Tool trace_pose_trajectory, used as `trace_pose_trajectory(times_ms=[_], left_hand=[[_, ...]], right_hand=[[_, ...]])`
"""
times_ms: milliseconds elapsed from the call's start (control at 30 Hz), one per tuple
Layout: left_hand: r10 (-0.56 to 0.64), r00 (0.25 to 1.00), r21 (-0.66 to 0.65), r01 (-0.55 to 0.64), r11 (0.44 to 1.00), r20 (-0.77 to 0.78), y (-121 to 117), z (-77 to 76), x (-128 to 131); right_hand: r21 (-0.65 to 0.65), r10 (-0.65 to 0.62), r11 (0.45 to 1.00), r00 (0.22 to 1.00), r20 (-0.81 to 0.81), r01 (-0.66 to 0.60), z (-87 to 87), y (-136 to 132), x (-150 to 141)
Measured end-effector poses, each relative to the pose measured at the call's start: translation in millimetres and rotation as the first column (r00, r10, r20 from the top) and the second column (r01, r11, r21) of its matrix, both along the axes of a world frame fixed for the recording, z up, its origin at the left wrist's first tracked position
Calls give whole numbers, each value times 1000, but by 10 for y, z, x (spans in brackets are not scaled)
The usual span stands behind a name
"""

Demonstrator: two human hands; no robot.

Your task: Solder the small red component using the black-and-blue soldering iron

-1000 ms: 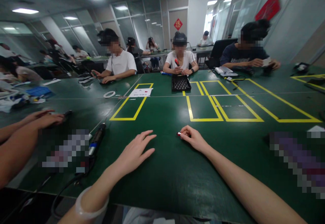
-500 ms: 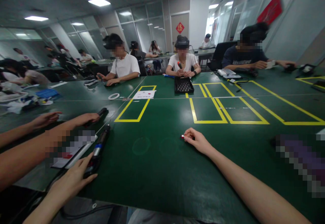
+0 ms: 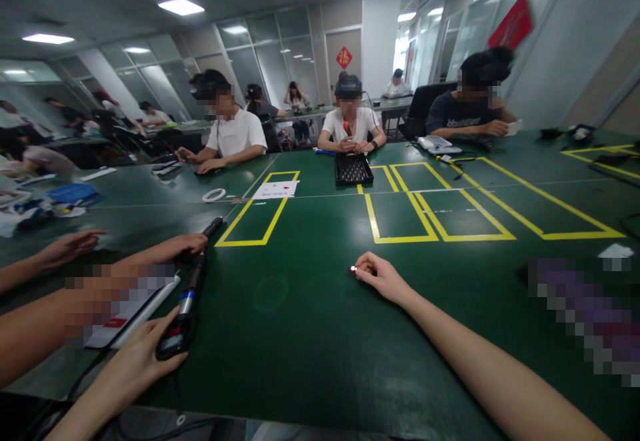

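A small red-and-white piece is pinched at the tips of the fingers of the right hand, over a green desk. By its size, little more than a tip grip is allowed; the thumb and forefinger are closed on one end, and the other is left exposed, pointing toward the left-hand side.

Well to the left, a dark tool with a blue band is flanked by the thumb and fingers of the left hand. The thumb is spread wide along its near side, apparently because a bulky end has to be spanned. How firmly it is gripped, and whether any weight is borne by the desk, cannot be told. The slimmer end is aimed away from the left fingers, so the thick part is presented to the palm.

Just beyond those fingers, a black stick is held in a neighbour's hand, close to the tool's far end. A sheet is partly covered by the neighbour's arm, left of the left fingers. Beyond both sets of fingers, outlines are marked in yellow tape, seemingly to set places apart.
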State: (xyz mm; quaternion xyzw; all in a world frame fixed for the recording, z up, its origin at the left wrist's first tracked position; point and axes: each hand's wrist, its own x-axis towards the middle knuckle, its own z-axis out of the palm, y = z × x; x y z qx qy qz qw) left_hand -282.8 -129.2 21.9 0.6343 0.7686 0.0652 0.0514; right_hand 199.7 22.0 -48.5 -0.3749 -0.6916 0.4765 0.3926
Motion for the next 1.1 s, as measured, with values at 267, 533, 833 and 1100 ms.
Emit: trace_pose_trajectory(times_ms=[267,533,833,1100], left_hand=[[-55,998,-23,54,998,-15,209,187,235],[-161,985,-54,164,985,53,399,75,786],[-296,950,-69,303,951,96,627,-31,1802],[-407,911,-44,410,911,67,804,-7,2497]], right_hand=[[5,10,1000,1000,3,-10,34,-21,-1],[1,22,1000,1000,12,-22,11,-9,6],[22,30,999,999,26,-31,28,-13,-2],[56,74,996,997,29,-75,52,-71,-44]])
